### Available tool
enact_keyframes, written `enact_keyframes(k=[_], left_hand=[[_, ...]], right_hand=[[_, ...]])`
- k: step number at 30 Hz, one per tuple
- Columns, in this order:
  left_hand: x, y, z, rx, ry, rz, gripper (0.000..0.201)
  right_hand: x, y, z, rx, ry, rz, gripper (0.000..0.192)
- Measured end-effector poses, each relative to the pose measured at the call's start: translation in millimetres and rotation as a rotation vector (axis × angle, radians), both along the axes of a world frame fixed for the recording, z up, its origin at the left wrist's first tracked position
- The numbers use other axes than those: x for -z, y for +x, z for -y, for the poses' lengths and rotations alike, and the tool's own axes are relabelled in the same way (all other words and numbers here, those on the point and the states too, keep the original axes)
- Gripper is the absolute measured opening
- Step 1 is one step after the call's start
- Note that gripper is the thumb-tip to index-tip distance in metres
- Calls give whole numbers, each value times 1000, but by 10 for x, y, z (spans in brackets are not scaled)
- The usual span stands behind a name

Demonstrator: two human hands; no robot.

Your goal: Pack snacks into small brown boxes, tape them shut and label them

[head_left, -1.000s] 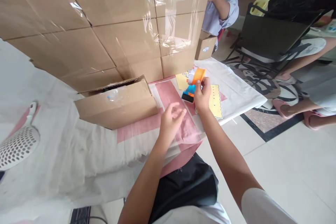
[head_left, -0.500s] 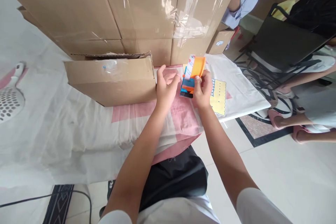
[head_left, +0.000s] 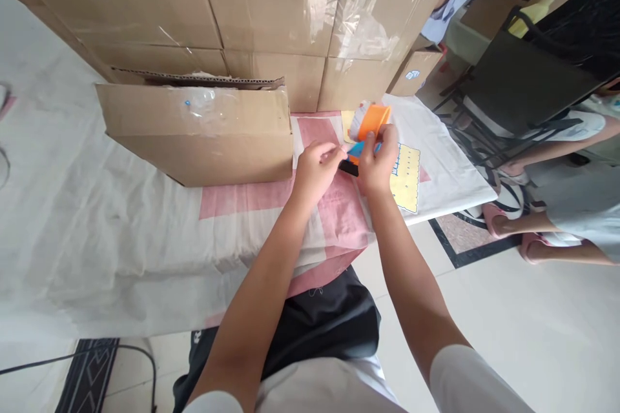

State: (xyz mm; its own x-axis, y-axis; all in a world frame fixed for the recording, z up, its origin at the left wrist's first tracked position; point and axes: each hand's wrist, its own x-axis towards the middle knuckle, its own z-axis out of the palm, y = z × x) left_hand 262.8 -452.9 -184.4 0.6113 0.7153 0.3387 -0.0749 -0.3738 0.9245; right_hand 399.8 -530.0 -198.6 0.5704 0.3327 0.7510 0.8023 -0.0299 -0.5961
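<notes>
Clamping one orange-and-blue tape dispenser (head_left: 374, 120) in the fingers (head_left: 389, 135) of the right hand (head_left: 378, 166), toward the right end of the desk (head_left: 455, 171); pinching together those of the left hand (head_left: 314, 173) close beside; showing two yellow sheets (head_left: 409, 179) nearby, bearing unreadable print.

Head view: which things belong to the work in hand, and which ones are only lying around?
In the work:
orange-and-blue dispenser, apparently for tape
right hand, holding it
left hand, close by it

Seemingly just around, in neither hand:
yellow sheet
brown carton, role unclear
dark chair
</notes>
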Motion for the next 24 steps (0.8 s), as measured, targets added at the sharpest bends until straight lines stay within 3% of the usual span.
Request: enact_keyframes(k=[3, 7, 10, 24], left_hand=[[-22, -63, 36, 36, -70, 12, 31], [43, -94, 88, 217, -343, 38, 24], [99, -94, 142, 278, -468, 43, 22], [154, -153, 260, 214, -460, -117, 26]], right_hand=[[10, 25, -39, 50, -24, -2, 30], [26, -6, -72, 78, -25, -30, 26], [46, -7, -87, 105, 1, -57, 25], [164, 149, -149, 136, 48, -138, 26]])
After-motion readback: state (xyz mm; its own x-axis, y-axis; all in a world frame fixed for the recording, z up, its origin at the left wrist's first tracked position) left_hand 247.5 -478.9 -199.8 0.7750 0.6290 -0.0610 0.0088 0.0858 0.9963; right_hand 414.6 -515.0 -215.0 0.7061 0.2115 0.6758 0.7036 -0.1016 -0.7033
